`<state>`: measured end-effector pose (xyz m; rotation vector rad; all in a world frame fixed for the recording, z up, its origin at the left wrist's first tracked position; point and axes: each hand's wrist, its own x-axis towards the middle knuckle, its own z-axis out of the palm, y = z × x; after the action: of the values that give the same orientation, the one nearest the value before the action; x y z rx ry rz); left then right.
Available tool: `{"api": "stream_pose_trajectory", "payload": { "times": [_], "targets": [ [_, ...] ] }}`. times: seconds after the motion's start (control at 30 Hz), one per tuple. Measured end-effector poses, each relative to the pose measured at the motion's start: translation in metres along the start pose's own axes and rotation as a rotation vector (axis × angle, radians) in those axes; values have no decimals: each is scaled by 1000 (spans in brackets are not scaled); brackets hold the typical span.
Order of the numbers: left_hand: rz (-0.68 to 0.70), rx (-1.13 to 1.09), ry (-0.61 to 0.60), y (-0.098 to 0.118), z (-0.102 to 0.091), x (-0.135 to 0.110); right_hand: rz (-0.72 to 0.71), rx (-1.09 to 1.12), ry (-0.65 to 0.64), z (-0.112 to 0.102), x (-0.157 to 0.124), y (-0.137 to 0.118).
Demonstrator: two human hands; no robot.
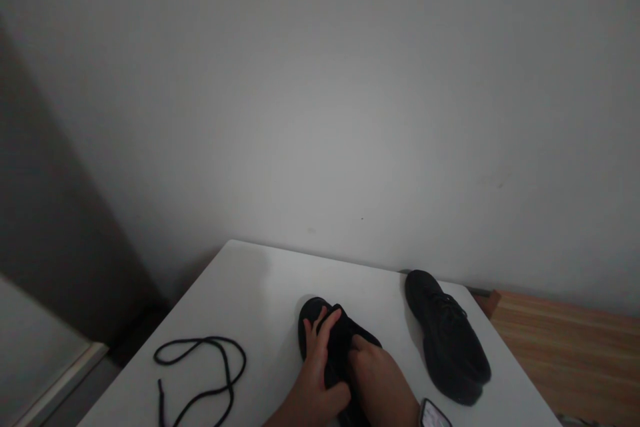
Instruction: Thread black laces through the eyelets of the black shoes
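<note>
A black shoe (311,310) lies at the front middle of the white table, its toe pointing away from me. My left hand (317,373) holds it from the left, fingers reaching over the front part and the thumb lying across nearer to me. On its other side, my right hand (377,373) is closed at the shoe's upper, with the fingertips hidden in the dark opening. To the left, a loose black shoelace (226,363) lies in loops, running out of view at the bottom. No lace can be made out on the held shoe.
A second black shoe (447,340), with its lace tied, stands on the right of the white table (270,280). A plain wall (320,113) rises behind the table. Beyond the right edge is a wooden surface (575,347). A watch (433,413) sits on my right wrist.
</note>
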<state>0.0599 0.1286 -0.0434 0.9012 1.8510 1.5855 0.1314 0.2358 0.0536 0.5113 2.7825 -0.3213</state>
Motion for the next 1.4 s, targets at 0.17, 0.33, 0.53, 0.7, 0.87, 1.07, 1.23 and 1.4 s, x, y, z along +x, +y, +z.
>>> {"api": "stream_pose_trajectory", "payload": {
  "times": [0.17,0.33,0.53,0.7,0.87,1.07,1.23,1.4],
  "targets": [
    [-15,-7,-37,11,-4,-2,-21,38,-1,1,1,1],
    [-69,-9,-26,21,-6,-2,-55,92,-22,1,-5,3],
    [-70,-5,-45,25,-7,-5,-217,141,-18,-20,-25,22],
    [-48,12,-51,34,-9,-7,-297,132,-74,-48,-41,45],
    [-93,2,-43,39,-8,-7,-341,83,-121,-47,-53,61],
    [-65,-30,-41,34,-7,-7,-480,-137,-122,-24,-43,67],
    [-61,-13,-37,33,-8,-8,-376,-423,-58,-1,-27,59],
    [-32,-2,-35,27,-8,-8,-343,-417,-44,6,-25,54]
  ]
}}
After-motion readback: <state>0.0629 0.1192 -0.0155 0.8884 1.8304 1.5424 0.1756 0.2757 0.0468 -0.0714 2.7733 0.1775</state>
